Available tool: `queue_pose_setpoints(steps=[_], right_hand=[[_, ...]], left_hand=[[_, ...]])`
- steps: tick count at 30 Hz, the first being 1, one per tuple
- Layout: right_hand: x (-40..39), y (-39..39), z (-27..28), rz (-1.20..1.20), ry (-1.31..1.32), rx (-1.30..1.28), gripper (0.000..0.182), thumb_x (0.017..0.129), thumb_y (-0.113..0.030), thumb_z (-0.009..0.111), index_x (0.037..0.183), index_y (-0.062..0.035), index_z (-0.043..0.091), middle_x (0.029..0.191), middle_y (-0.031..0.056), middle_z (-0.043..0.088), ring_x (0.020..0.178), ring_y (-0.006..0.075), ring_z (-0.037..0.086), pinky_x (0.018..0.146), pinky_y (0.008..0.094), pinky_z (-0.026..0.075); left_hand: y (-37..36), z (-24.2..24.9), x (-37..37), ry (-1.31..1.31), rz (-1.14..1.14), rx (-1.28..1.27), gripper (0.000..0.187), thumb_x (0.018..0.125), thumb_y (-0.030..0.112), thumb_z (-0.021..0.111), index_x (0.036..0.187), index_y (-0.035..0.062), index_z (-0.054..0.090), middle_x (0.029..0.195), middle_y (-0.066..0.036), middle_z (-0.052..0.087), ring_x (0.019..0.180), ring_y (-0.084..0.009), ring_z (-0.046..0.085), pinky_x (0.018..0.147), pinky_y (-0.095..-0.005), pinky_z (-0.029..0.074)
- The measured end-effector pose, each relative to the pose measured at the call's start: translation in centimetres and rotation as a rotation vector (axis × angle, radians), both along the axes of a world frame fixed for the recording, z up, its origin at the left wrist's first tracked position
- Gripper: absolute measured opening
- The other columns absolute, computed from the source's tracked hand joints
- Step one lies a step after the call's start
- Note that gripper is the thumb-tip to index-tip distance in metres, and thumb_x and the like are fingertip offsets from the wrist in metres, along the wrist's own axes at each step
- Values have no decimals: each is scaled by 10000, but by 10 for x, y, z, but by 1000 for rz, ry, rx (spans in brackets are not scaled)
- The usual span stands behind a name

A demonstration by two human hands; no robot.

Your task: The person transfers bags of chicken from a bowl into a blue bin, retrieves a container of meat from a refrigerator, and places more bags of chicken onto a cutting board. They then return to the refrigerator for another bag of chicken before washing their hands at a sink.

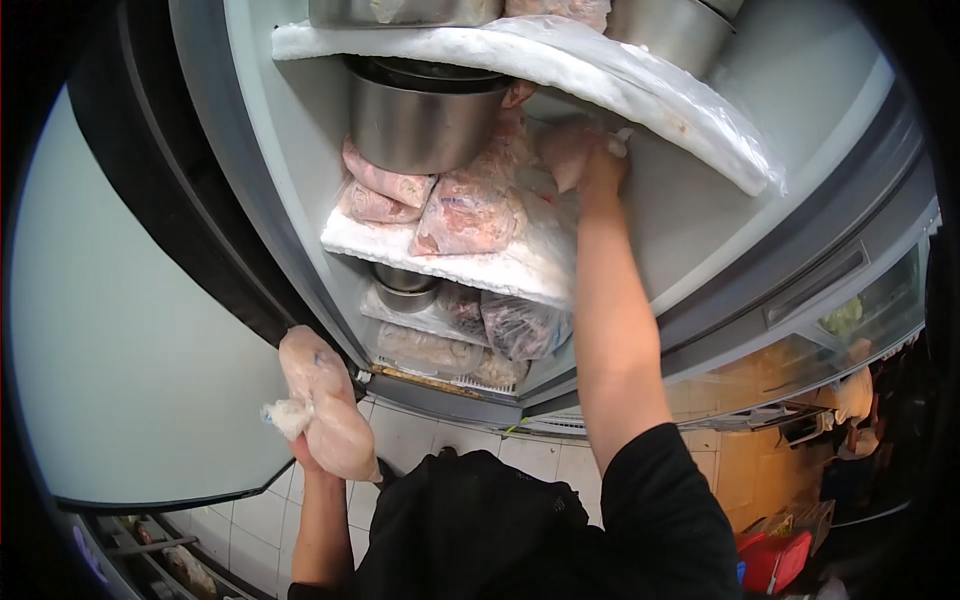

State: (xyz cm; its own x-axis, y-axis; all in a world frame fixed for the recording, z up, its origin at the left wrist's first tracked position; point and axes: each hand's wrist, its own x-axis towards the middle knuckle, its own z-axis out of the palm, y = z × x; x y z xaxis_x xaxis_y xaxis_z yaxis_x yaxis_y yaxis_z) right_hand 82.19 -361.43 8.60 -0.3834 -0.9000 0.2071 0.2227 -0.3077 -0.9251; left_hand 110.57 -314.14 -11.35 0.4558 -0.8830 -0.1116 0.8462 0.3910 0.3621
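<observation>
Gripping two plastic bags (335, 410), left hand (306, 455) and right hand (604, 166) hold one each

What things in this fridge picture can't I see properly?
All in the head view:
- Left hand: mostly hidden behind the pale bag it holds.
- Upper-left metal container: cut off by the top edge.
- Steel pot: its wall hides any contents.
- Distant person at right: too small and blurred.

A large metal pot (425, 125) stands above a smaller container (406, 299)
</observation>
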Motion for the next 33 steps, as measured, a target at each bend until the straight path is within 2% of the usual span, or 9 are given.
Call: queue_pose_setpoints(steps=[4,7,9,13,14,18,23,31,33], right_hand=[[13,72,-4,-49,-120,-215,638,681,-63,712,1236,66,423,1134,171,541,969,253,583,791,342,503],[19,147,21,-35,-92,-56,626,690,-48,699,1236,45,407,1091,146,553,946,246,585,788,337,502],[12,195,22,164,-11,-187,614,719,-49,687,1249,11,384,1106,141,543,977,231,574,804,334,501],[32,308,17,329,1,-185,578,749,-157,728,1206,-7,408,1120,131,546,977,185,552,850,317,463],[40,330,9,410,-8,-193,586,756,-156,726,1220,-8,401,1124,126,544,984,182,548,859,313,458],[71,394,-30,654,126,-112,637,770,-163,722,1276,-3,369,1145,109,543,1027,171,531,892,305,440],[80,419,-43,973,438,18,676,789,-236,711,1313,7,359,1215,132,530,1123,187,500,939,329,415],[122,467,-12,1293,870,-289,825,748,-396,725,1352,2,327,1325,181,428,1234,275,422,1021,366,337],[139,477,-8,1380,902,-334,812,737,-418,724,1326,1,355,1304,193,425,1215,321,424,1015,386,341]], left_hand=[[-18,57,-17,-67,-231,-207,636,868,521,402,1324,77,386,1229,-201,502,997,-329,565,711,-489,499],[-25,78,-23,-14,-277,-289,676,866,499,420,1382,77,304,1342,-206,401,1092,-346,525,812,-506,486],[-26,103,-37,150,-372,-372,744,847,556,434,1399,79,289,1385,-195,364,1179,-386,468,935,-556,423],[-26,136,-59,53,-279,-238,763,830,587,440,1412,121,280,1420,-179,312,1211,-387,437,950,-603,383],[-22,142,-62,0,-300,-262,724,838,570,445,1389,117,319,1381,-155,380,1206,-355,449,983,-551,377],[-14,116,-61,25,-206,-146,608,853,481,470,1321,101,395,1288,-99,490,1179,-277,483,1001,-423,394],[31,113,-39,22,-183,-168,615,827,432,496,1326,88,388,1306,-101,472,1189,-279,472,999,-420,390],[100,82,7,14,156,-222,505,907,418,429,1265,63,463,1210,-87,531,1125,-224,502,973,-375,403],[117,53,26,-845,685,303,449,939,374,396,1223,35,472,1166,-87,536,1066,-220,522,884,-345,459]])
